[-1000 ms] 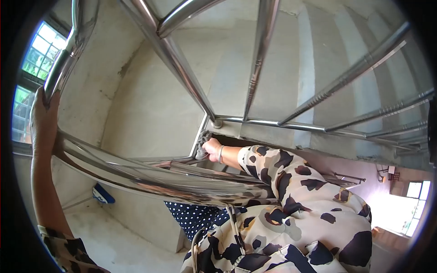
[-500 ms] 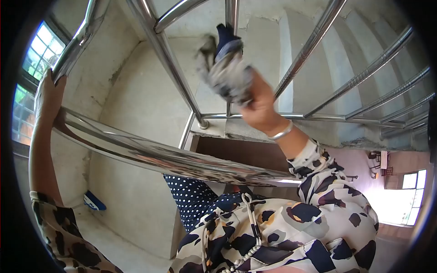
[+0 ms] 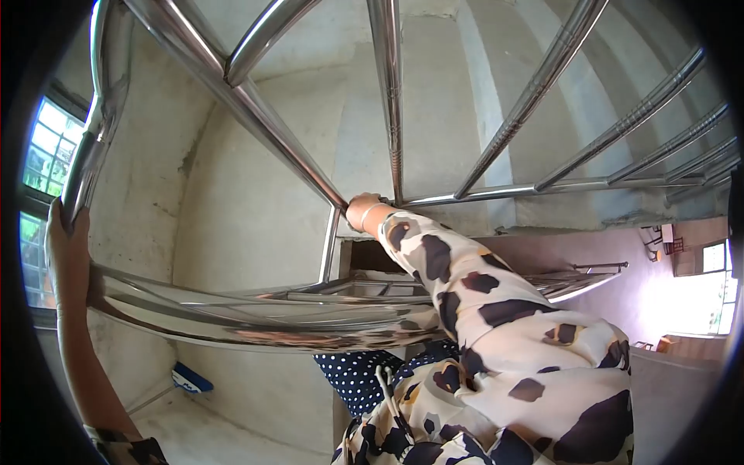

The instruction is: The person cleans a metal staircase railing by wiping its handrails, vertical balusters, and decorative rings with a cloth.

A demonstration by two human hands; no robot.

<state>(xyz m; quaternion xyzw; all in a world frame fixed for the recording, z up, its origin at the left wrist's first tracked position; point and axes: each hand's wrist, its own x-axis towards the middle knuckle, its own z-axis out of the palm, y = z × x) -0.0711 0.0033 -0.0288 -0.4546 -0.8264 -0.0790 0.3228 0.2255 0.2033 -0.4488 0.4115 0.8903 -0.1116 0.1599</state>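
My left hand [image 3: 68, 242] is wrapped round the shiny steel handrail [image 3: 84, 174] at the left, near the window. My right hand [image 3: 366, 211] reaches forward over the railing, closed low down at the foot of a thick steel post [image 3: 271, 128], where it meets the bottom rail [image 3: 496, 192]. The grey rag with a dark blue piece, seen in this hand a moment earlier, is now almost wholly hidden beneath it. A bracelet circles the right wrist. Between my arms, a broad curved handrail [image 3: 256, 316] crosses in front of my body.
Slanting steel balusters [image 3: 535, 97] stand before concrete stairs [image 3: 519, 70] that climb at the right. A blue and white brush head [image 3: 191, 378] lies on the floor at lower left. Through the stairwell at right, a lower room [image 3: 612, 294] shows with wooden furniture and a bright opening.
My right hand has come down from mid-air with the rag to the foot of the post. My left hand keeps its hold on the handrail. The view has shifted slightly.
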